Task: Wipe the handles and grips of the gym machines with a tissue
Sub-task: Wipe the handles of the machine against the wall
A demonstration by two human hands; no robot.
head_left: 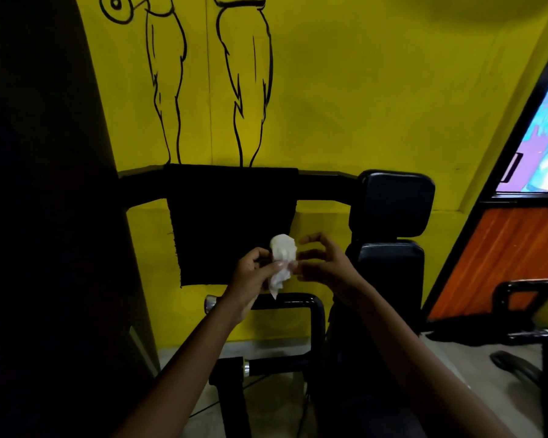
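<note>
Behind both hands rises a bright yellow painted wall (pixel 361 90) bearing a black line drawing of two muscular legs (pixel 209 80). Lower on that wall, directly beyond the hands, sits a solid black painted rectangle (pixel 231 222) crossed by a black band. Just past the right hand stands a black padded gym machine seat (pixel 391 216), its backrest above a second cushion. Beneath the hands runs a glossy black tubular machine handle (pixel 301 306) with a chrome end cap showing left of the left wrist.

The left hand (pixel 255 273) is raised in front of the black rectangle, fingers and thumb curled round a crumpled white tissue (pixel 282 263), which sticks out above and below the grip. The right hand (pixel 325 263) hovers just beside the tissue, its fingers spread and loosely bent toward it; whether the fingertips touch the paper cannot be told.
</note>
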